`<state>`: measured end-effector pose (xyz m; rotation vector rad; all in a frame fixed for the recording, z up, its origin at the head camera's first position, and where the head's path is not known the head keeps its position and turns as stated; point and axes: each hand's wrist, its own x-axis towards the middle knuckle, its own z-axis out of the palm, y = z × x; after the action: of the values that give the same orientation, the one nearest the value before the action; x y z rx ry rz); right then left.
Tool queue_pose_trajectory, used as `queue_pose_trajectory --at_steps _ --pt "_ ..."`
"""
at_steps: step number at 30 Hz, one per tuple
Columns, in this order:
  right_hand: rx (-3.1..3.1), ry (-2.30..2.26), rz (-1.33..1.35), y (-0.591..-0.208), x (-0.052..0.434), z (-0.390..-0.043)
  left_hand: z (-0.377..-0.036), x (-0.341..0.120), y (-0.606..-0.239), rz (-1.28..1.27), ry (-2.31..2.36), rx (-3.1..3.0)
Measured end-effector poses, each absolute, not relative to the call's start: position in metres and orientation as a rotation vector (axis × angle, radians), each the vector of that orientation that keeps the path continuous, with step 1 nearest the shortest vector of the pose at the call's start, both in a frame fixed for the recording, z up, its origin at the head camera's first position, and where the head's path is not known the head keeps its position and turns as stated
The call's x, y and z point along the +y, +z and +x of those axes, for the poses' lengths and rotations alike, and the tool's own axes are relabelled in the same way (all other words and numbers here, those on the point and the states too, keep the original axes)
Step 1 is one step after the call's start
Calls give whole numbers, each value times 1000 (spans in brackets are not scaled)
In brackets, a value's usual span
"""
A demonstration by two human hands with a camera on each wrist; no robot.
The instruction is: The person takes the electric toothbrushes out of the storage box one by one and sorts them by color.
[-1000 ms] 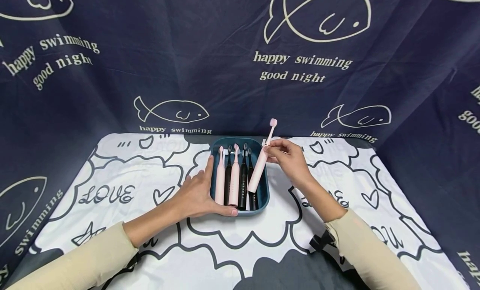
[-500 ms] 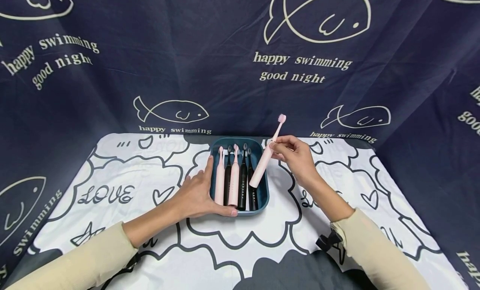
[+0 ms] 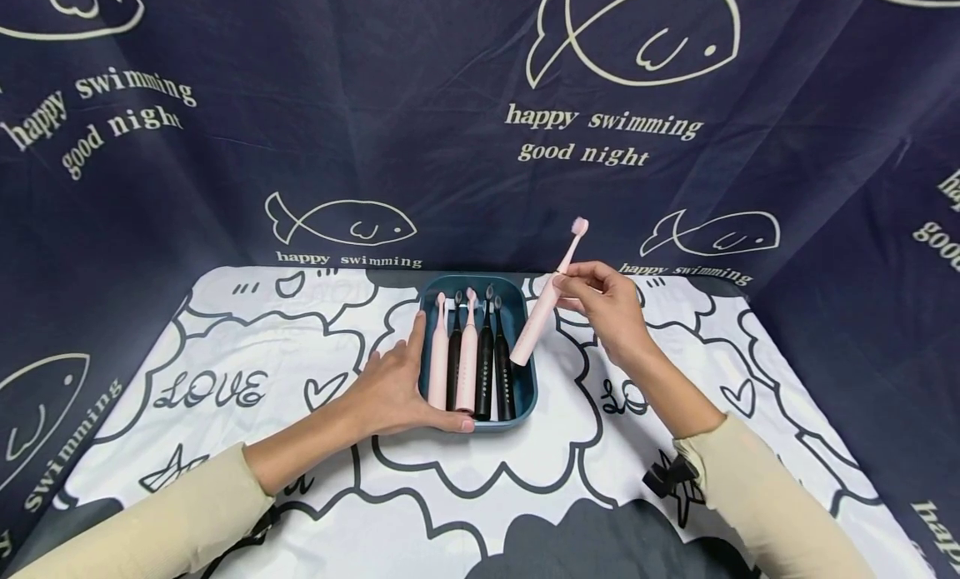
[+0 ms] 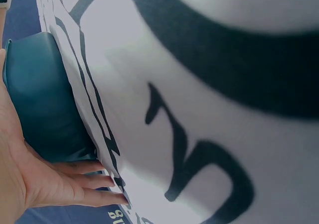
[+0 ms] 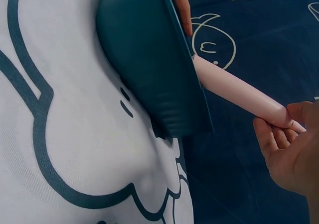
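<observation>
A pink electric toothbrush (image 3: 545, 306) is pinched near its neck by the fingertips of the right hand (image 3: 606, 304), which is raised above the table just right of the tray's far right corner; the brush is held tilted, its head up and to the far right, its base hanging over the tray's right rim. The left hand (image 3: 393, 387) is laid flat against the left wall of the teal tray (image 3: 525, 396), fingers straight along the side and the thumb stretched along the near rim, nothing being gripped. Two pink and three black toothbrushes (image 3: 484, 358) are laid side by side in the tray, heads pointing far. The table is covered by a white cloth (image 3: 247, 354) printed with dark cloud outlines and lettering, and it is enclosed behind and at both sides by a navy curtain (image 3: 420, 121) printed with fish outlines and words. Both forearms are covered by cream sleeves.
</observation>
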<state>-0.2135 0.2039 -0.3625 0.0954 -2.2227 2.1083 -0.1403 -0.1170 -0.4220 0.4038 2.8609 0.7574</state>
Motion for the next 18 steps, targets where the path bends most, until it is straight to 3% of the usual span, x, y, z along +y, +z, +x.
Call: queue_pose_trajectory --at_steps 18 --pt "-2105 2130 102 -347 220 -220 -140 -117 -422 393 745 2850"
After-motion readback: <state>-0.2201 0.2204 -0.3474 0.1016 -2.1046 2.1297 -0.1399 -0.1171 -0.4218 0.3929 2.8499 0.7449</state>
